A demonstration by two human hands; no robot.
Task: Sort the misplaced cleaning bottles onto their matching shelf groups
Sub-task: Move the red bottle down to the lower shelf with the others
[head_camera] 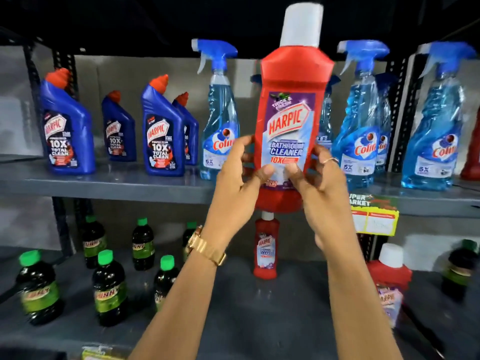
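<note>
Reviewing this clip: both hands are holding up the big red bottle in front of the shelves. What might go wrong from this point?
1. Both hands pinch only the lower part of the red bathroom cleaner bottle; its tall upper part could tip.
2. Blue spray bottles stand close on either side and could get knocked over.
3. Setting it down here would misplace it: a matching small red bottle stands on the lower shelf.

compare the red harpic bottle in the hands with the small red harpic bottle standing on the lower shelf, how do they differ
The held red Harpic bottle is lifted in front of the upper shelf, gripped by the left hand and right hand; the small red Harpic bottle stands untouched on the lower shelf. The held one looks far larger, though it is also nearer the camera. Both are upright, red, white-capped, with Bathroom Cleaner labels.
</note>
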